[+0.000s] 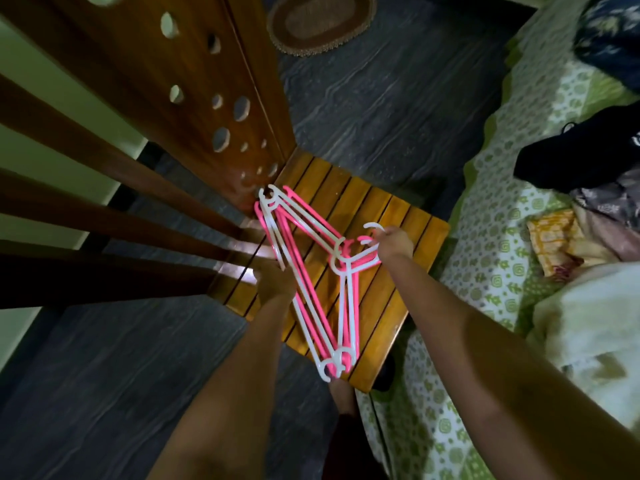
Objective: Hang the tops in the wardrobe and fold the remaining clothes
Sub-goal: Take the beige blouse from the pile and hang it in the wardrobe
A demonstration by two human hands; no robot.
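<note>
Pink and white hangers (311, 271) lay bunched on the slatted stool (408, 237), pinched at their hooks by the right hand (393, 242); the left hand (273, 284) gripped their edge. Clothes (588, 150), at two o'clock on the bed (485, 216), were judged unhung and unfolded.

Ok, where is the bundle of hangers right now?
Centre of the head view: the pink and white hangers lie over the slatted wooden seat, gripped by the left hand and right hand.
</note>
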